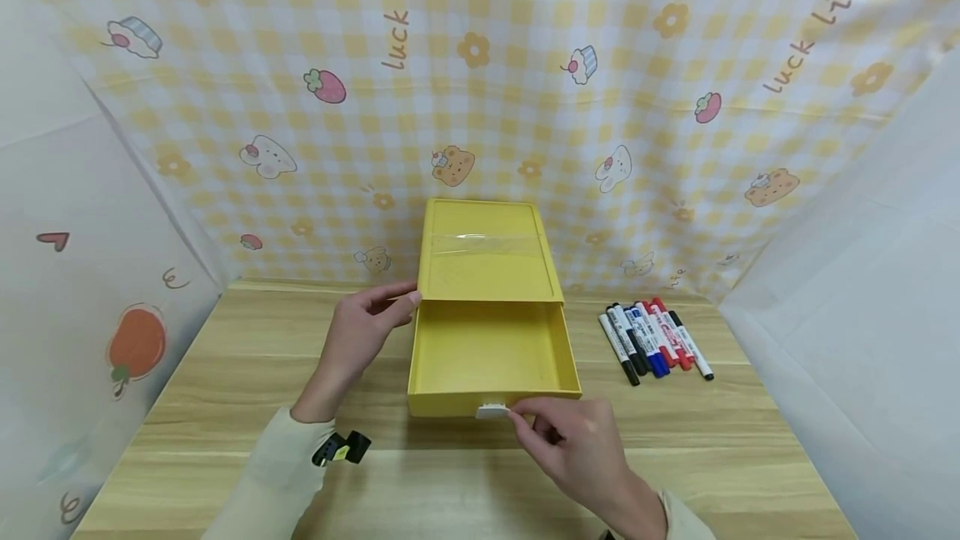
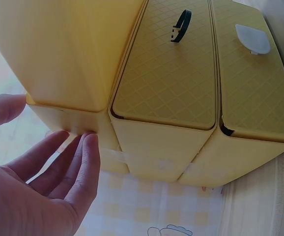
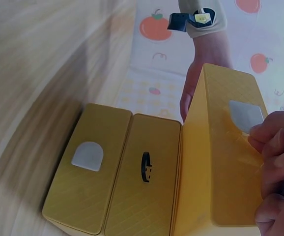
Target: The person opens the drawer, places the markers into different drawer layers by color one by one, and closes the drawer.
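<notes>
A yellow plastic drawer cabinet [image 1: 487,277] sits on the table with its top drawer [image 1: 442,404] pulled out toward me; the drawer's visible inside is bare. At the front, my right hand [image 1: 581,444] pinches the drawer's white tab handle [image 1: 491,412] between thumb and fingers. The left wrist view shows my left hand [image 2: 48,182] touching the cabinet's side with fairly straight fingers, its thumb by the upper front corner. Below are two closed drawers, the middle one with a black handle [image 3: 146,167] and the bottom one with a white tab [image 3: 88,156].
To the right of the cabinet lies a row of several markers [image 1: 652,340] with black, blue and red caps. The wooden table [image 1: 247,357] meets a yellow-checked cloth backdrop [image 1: 337,148] just behind the cabinet. Clear tape [image 1: 487,245] crosses the cabinet's top.
</notes>
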{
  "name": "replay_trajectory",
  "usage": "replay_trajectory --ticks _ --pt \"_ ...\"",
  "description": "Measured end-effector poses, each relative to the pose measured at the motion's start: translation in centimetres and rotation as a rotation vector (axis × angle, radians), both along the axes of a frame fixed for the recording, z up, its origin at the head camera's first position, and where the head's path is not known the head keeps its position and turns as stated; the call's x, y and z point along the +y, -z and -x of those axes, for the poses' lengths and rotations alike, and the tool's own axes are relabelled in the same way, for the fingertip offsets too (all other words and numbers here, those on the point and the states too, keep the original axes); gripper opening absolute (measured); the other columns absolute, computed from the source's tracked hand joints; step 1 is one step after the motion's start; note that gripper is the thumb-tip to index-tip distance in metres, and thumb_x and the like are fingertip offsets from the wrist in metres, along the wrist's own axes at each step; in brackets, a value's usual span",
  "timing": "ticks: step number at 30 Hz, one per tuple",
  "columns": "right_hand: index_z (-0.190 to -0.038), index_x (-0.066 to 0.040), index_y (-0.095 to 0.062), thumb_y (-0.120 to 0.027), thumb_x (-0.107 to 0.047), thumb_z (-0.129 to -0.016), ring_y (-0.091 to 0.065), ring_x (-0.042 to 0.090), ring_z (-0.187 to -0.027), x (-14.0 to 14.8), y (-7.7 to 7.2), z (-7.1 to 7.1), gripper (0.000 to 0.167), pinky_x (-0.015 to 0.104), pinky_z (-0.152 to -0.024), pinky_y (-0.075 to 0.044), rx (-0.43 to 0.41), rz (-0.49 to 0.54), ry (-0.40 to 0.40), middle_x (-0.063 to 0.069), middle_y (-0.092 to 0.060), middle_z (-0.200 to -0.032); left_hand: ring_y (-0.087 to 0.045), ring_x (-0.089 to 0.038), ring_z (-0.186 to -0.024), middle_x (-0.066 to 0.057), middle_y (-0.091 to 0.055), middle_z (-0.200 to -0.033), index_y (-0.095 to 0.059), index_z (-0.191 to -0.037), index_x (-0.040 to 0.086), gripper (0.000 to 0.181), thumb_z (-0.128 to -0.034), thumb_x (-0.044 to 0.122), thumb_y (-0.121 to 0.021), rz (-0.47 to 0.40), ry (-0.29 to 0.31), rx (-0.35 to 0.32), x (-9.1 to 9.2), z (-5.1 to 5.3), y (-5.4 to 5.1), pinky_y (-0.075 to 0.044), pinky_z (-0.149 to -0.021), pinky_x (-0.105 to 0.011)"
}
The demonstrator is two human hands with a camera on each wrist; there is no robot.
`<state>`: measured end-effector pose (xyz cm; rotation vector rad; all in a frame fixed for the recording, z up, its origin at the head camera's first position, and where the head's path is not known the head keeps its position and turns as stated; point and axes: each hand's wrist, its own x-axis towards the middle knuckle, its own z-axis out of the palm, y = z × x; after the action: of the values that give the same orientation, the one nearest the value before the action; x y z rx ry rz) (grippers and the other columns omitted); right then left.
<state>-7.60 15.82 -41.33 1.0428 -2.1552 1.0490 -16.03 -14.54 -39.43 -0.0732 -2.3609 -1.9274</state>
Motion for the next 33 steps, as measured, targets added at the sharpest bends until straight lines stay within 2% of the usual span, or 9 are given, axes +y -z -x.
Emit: replay_trajectory --ticks 4,15,18,22,23,30,33 --pt "-0.094 -0.007 -0.083 -0.086 0.009 -0.083 -0.055 -0.009 -0.055 0.1 0.3 -0.3 0.019 0.007 -0.049 -0.045 0.004 -0.001 -0.004 -0.008 -0.069 -0.067 -0.077 -0.029 -0.107 -0.015 -0.075 -0.136 -0.078 -0.137 0.005 0.042 -0.1064 0.034 -0.077 0.000 0.000 -0.005 -0.1 0.0 0.0 -0.062 -0.087 -0.027" --pt "-0.093 -0.008 -0.084 -0.088 0.006 -0.085 -0.054 -0.009 -0.057 0.3 0.4 -0.7 0.018 0.007 -0.050 -0.044 0.007 -0.005 0.014 -0.008 -0.070 -0.069 -0.078 -0.029 -0.104 -0.017 -0.076 -0.133 -0.078 -0.137 0.004 0.041 -0.1066 0.032 -0.077 -0.008 0.000 0.004 0.0 0.0 0.1 -0.063 -0.089 -0.029" --pt "-0.093 -0.008 -0.084 -0.085 -0.005 -0.096 -0.056 -0.009 -0.058 0.3 0.4 -0.8 0.005 0.008 -0.051 -0.046 0.000 0.002 0.013 -0.007 -0.074 -0.072 -0.079 -0.028 -0.104 -0.016 -0.075 -0.133 -0.078 -0.137 0.004 0.041 -0.1065 0.033 -0.077 -0.011 0.000 0.001 -0.1 0.0 0.1 -0.063 -0.090 -0.029" --pt "-0.094 -0.008 -0.084 -0.075 -0.019 -0.108 -0.057 -0.007 -0.057 0.4 0.3 -0.8 0.020 0.008 -0.051 -0.046 0.021 0.026 0.004 -0.005 -0.074 -0.073 -0.078 -0.026 -0.105 -0.016 -0.075 -0.134 -0.078 -0.137 0.005 0.042 -0.1064 0.033 -0.077 -0.014 0.002 -0.003 0.0 0.0 0.1 -0.063 -0.090 -0.029" --pt "-0.095 -0.008 -0.084 -0.075 -0.019 -0.108 -0.056 -0.006 -0.056 0.5 0.2 -0.8 0.019 0.008 -0.051 -0.045 0.032 0.034 0.001 -0.005 -0.074 -0.073 -0.078 -0.026 -0.105 -0.016 -0.075 -0.134 -0.078 -0.137 0.005 0.042 -0.1064 0.033 -0.077 -0.016 0.002 -0.003 0.0 0.0 0.1 -0.063 -0.090 -0.029" --pt "-0.094 -0.008 -0.085 -0.069 -0.026 -0.112 -0.050 -0.005 -0.052 0.9 -1.4 -1.2 0.030 0.006 -0.050 -0.041 0.058 0.080 -0.001 -0.007 -0.069 -0.069 -0.078 -0.027 -0.106 -0.017 -0.075 -0.135 -0.078 -0.136 0.004 0.041 -0.1064 0.032 -0.077 -0.014 -0.001 0.009 0.1 0.0 0.0 -0.063 -0.088 -0.028" --pt "-0.094 -0.004 -0.083 -0.071 -0.024 -0.111 -0.050 -0.003 -0.051 1.2 -2.3 -0.7 0.029 0.006 -0.049 -0.040 0.098 0.122 -0.018 -0.007 -0.067 -0.066 -0.078 -0.028 -0.106 -0.017 -0.075 -0.135 -0.078 -0.136 0.003 0.041 -0.1066 0.032 -0.077 -0.012 -0.002 0.011 0.1 0.0 0.0 -0.063 -0.088 -0.029"
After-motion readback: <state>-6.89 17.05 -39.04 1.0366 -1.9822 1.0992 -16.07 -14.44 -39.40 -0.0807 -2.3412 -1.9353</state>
